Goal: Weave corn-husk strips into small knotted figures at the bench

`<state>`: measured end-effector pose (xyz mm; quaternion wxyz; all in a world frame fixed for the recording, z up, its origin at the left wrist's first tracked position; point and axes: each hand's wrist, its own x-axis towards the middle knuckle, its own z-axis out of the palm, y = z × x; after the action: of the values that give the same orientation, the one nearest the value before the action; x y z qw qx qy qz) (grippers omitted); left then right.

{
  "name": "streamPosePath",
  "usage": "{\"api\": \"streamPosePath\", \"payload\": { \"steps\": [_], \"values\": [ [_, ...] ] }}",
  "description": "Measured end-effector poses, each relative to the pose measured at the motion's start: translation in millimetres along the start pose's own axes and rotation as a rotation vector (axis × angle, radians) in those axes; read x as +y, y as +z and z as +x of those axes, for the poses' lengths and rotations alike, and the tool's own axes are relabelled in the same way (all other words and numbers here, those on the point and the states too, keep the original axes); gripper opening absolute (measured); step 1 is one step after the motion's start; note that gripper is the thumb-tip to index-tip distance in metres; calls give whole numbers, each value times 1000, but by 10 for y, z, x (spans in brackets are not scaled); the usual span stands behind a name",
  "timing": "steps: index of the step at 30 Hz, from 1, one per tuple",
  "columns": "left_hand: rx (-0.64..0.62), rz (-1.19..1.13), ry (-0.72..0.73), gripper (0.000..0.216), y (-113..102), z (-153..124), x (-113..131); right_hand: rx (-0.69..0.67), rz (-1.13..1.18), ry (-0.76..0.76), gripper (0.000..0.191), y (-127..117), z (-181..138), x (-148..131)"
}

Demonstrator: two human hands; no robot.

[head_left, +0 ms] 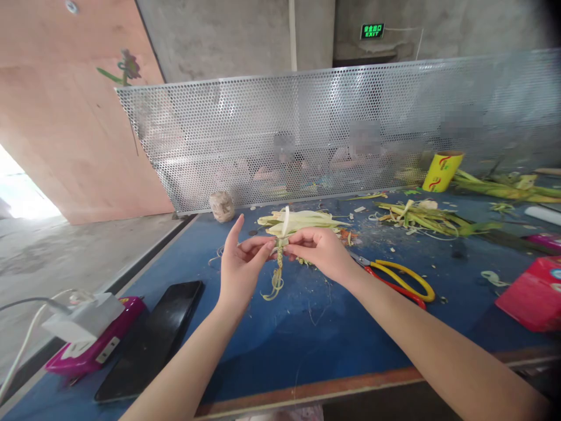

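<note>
Between my two hands hangs a small braid of pale plant strips (279, 266), its loose curled ends pointing down. My left hand (245, 260) pinches its top from the left, with one finger raised. From the right, my right hand (318, 248) pinches the same spot, and a whitish strip sticks up above the fingertips. Just behind the hands lies a pile of pale green husks (302, 221) on the blue table (280, 356). Scissors with yellow and red handles (405, 278) rest to the right of my right hand.
At left lie a black phone (151, 342) and a purple power strip (127, 310) with a white charger (90, 318). A perforated metal screen (245, 137) borders the back, people behind it. At right are leafy stalks (425, 219), a yellow roll (442, 171) and a red box (532, 295).
</note>
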<state>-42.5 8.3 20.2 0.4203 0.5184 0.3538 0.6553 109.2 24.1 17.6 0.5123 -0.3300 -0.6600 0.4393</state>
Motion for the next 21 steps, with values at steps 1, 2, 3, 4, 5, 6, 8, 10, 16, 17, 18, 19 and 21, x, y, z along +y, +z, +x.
{"api": "streamPosePath", "payload": {
  "steps": [1,2,3,4,5,6,8,10,16,17,18,19,21],
  "values": [
    [-10,-11,-28,84,2,-1,-1,17,19,9,5,4,1,-2],
    [-26,-22,-58,86,5,-3,-2,30,37,17,6,8,2,-4],
    [-46,-30,-83,89,9,-6,-2,42,50,24,7,11,3,-6],
    [-67,-32,-100,92,11,-10,-3,48,57,29,7,13,4,-9],
    [-83,-26,-107,94,13,-14,-2,43,57,35,7,13,3,-12],
    [-94,-14,-104,94,14,-18,-1,25,52,46,7,11,2,-16],
    [-95,17,-86,93,12,-24,2,-12,30,68,10,6,-2,-22],
    [-96,46,-76,92,8,-27,2,-24,-3,76,11,0,-7,-22],
    [-94,50,-118,94,5,-14,-36,-35,-78,-25,6,-32,1,0],
    [-96,44,-123,95,6,-10,-43,-30,-117,-47,6,-40,5,2],
    [-99,42,-129,96,5,-7,-47,-14,-164,-70,6,-48,7,3],
    [-101,42,-137,97,4,-4,-50,12,-218,-96,6,-55,9,4],
    [-107,45,-158,96,-2,-1,-53,57,-337,-159,5,-63,7,3]
  ]
}}
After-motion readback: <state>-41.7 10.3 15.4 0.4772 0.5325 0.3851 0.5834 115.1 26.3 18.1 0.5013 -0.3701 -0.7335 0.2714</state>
